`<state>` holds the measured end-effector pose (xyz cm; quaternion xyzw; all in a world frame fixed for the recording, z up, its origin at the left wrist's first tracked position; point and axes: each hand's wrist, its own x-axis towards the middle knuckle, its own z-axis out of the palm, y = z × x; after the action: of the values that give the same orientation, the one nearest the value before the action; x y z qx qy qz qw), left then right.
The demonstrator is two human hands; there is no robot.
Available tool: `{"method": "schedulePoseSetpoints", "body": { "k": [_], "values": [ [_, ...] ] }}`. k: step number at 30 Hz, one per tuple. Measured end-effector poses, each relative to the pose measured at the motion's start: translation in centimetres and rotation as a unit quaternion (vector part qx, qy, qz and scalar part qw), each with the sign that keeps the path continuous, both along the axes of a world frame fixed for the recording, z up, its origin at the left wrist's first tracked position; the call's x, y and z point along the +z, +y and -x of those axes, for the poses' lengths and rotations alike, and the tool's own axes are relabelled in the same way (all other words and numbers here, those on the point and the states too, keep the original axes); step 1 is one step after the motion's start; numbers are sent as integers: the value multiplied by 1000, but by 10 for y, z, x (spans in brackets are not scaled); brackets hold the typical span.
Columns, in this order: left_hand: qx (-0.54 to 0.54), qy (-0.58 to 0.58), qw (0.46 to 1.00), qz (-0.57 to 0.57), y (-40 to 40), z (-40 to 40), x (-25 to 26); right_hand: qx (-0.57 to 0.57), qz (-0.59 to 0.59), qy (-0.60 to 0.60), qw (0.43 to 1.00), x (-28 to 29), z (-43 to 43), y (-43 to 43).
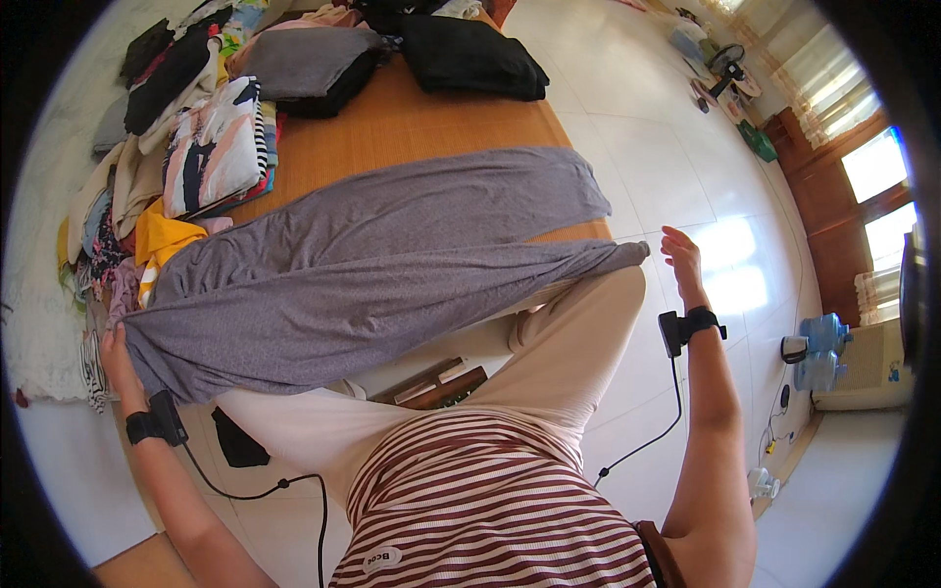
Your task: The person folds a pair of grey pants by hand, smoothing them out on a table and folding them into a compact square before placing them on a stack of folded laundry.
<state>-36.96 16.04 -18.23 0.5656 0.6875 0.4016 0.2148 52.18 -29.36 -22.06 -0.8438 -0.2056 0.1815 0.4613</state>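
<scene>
Grey knit trousers (323,309) lie spread crosswise over the near end of a mat-covered bed, one leg beyond the other. The nearer leg hangs over the edge towards my lap, and its right-hand end is bunched by my knee. At the waist end on the left, my left hand (120,360) grips the cloth's edge; part of its fingers is hidden. My right hand (683,259) is in the air just right of the bunched leg end, apart from the cloth, with its fingers spread and nothing in them.
Folded patterned clothes (213,151) and a mixed heap (110,228) lie on the left. Folded grey (312,62) and black garments (474,59) are at the far end of the woven mat (412,117). Cables run from my wrist straps. Water bottles (822,353) stand on the right.
</scene>
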Motion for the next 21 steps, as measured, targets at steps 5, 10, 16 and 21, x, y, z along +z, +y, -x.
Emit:
{"method": "schedulePoseSetpoints", "body": {
  "k": [5,10,16,21],
  "values": [
    [-46,242,967,-63,-35,-64,34,201,32,-61,977,-6,9,21],
    [-259,342,895,-123,-82,-178,57,112,186,-76,973,-29,-2,28],
    [-399,218,890,42,-125,-269,38,58,77,-33,995,-23,-11,11],
    [-391,277,878,-6,-123,-298,14,20,-168,51,984,23,7,-2]
  ]
}}
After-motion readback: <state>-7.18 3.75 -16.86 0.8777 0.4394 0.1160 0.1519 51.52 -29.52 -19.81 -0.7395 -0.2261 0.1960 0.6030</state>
